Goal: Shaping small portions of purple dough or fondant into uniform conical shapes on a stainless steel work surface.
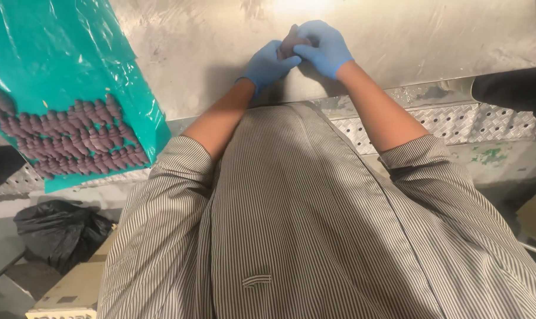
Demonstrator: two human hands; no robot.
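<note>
Left hand point(268, 64) and right hand point(322, 47) — blue-gloved — pinch one ridged, purplish dough piece point(291, 42) together; steel table point(433, 35) beneath. Rows of similar pieces point(67, 142) lie on a teal plastic-wrapped tray point(49, 53).

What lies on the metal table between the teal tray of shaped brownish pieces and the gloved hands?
In the head view, only bare metal table lies between the teal tray and the hands, left hand nearest.
</note>
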